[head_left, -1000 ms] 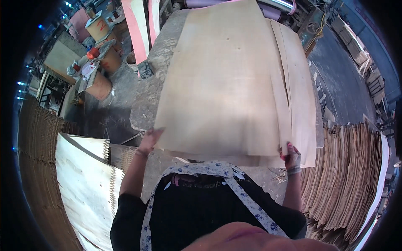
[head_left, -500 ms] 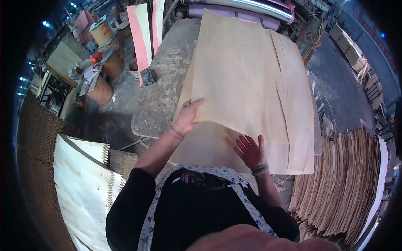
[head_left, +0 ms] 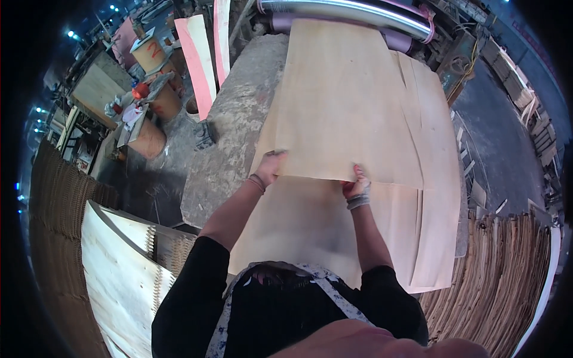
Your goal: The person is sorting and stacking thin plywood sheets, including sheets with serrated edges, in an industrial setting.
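Grey and stained, the worktable [head_left: 239,101] runs away from the person across a cluttered shop floor. On it, right of its bare left strip, lies the top sheet [head_left: 340,101], a broad piece of thin, pale wood reaching to the table's far end. Its near edge stops partway down the table, and a lower sheet [head_left: 298,227] shows between that edge and the person.

The left hand [head_left: 270,167] is closed around the near left corner of the top sheet. The right hand [head_left: 358,186], spread and free of the sheet half a second ago, is now curled in on the near edge, thumb above; its other fingers are partly hidden. With two holds on one edge, the person probably has better control of the sheet's angle than with the corner alone.

Toward the table's right side, cracked pale pieces [head_left: 437,131] lie beside the top sheet. Across the table's far end run a shiny metal roller [head_left: 346,11] and a purple roller [head_left: 397,40]. Off the table's left side stand pink and white strips [head_left: 194,65] and, farther out, brown drums [head_left: 148,142]. By its near left corner are whitish sheets [head_left: 125,268]; off its near right, a stack of brown sheets [head_left: 495,280].
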`<state>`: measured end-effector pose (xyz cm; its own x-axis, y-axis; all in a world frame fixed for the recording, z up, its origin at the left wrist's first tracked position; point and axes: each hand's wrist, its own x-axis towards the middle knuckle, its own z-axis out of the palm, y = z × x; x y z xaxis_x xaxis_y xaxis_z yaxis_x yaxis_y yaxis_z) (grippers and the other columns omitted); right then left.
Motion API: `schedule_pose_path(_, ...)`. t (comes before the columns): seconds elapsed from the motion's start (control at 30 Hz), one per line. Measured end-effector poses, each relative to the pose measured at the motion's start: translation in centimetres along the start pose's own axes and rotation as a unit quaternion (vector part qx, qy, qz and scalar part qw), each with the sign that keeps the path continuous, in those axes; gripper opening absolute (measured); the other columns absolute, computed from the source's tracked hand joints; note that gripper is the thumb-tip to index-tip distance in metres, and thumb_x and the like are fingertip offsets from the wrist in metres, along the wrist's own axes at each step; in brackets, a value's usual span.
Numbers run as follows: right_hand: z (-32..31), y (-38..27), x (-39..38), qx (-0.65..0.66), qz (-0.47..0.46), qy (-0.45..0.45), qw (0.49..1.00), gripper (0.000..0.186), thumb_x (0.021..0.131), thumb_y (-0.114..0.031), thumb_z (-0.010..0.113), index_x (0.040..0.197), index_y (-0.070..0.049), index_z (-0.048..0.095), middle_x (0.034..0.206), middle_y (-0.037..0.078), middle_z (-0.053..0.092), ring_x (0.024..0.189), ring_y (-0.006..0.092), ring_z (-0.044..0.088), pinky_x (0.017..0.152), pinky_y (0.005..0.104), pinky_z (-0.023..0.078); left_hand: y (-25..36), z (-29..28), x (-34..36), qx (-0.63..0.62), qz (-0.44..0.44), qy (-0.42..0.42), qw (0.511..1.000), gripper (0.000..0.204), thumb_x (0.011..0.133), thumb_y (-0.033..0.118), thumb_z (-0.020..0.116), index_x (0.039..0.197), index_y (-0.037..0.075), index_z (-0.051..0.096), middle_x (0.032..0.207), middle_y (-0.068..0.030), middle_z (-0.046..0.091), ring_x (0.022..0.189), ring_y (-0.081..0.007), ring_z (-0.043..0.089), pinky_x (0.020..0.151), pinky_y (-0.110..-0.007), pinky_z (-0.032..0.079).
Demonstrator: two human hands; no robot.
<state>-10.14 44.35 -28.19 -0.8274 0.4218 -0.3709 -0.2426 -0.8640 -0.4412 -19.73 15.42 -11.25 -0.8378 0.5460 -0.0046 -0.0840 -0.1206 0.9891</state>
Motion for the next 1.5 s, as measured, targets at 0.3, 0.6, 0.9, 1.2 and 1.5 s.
schedule_pose_path(0.3, -9.5, -7.8, 15.4, -0.620, -0.378, 0.010, 0.688, 0.063, 0.066, -0.025, 0.066, 0.121, -0.002, 0.049, 0.117, 0.008, 0.054, 0.105, 0.0221, 0.049, 0.090, 0.0302, 0.041, -3.4, 6.6, 13.3, -0.108, -0.187, 0.044, 0.975, 0.029, 0.085, 0.019, 0.058, 0.110, 0.004, 0.056, 0.099, -0.0067, 0.063, 0.085, -0.0194, 0.061, 0.073, -0.034, 0.050)
schedule_pose_path(0.6, 16.6, -5.2, 3.0, -0.271, 0.177, -0.142, 0.935, 0.034, 0.084, -0.036, 0.061, 0.105, -0.009, 0.058, 0.097, 0.007, 0.065, 0.086, 0.0227, 0.063, 0.072, 0.0382, 0.051, 2.8, -1.2, 13.6, 0.045, -0.186, 0.234, 0.953, 0.051, 0.085, 0.031, 0.059, 0.127, 0.005, 0.045, 0.097, -0.0070, 0.063, 0.084, -0.0213, 0.062, 0.073, -0.035, 0.051)
schedule_pose_path(0.9, -5.9, -21.2, -16.4, -0.302, -0.291, 0.019, 0.908, 0.031, 0.090, -0.003, 0.046, 0.121, 0.001, 0.051, 0.116, 0.010, 0.056, 0.105, 0.0177, 0.054, 0.095, 0.0288, 0.045, -1.9, -0.6, -7.8, 0.383, 0.033, 0.154, 0.910, 0.054, 0.082, 0.015, 0.063, 0.130, 0.003, 0.042, 0.105, -0.0179, 0.060, 0.095, -0.0280, 0.060, 0.081, -0.035, 0.048)
schedule_pose_path(1.2, -21.4, -31.4, -40.8, -0.342, -0.373, 0.530, 0.680, 0.043, 0.088, -0.036, 0.058, 0.116, -0.004, 0.053, 0.107, 0.009, 0.061, 0.091, 0.0217, 0.060, 0.072, 0.0353, 0.048, -3.7, -1.0, -17.5, 0.520, 0.120, 0.027, 0.845, 0.056, 0.076, 0.011, 0.063, 0.126, -0.003, 0.043, 0.128, -0.0235, 0.046, 0.120, -0.0383, 0.043, 0.101, -0.043, 0.035)
schedule_pose_path(1.5, -21.8, -31.9, -38.8, -0.276, -0.226, 0.510, 0.783, 0.056, 0.084, -0.054, 0.053, 0.123, -0.013, 0.049, 0.104, 0.009, 0.060, 0.092, 0.0231, 0.059, 0.069, 0.0392, 0.048, -4.7, -1.2, -17.6, 0.527, 0.127, -0.010, 0.841, 0.050, 0.075, 0.013, 0.063, 0.120, -0.004, 0.049, 0.130, -0.0251, 0.044, 0.124, -0.0392, 0.038, 0.104, -0.044, 0.031)
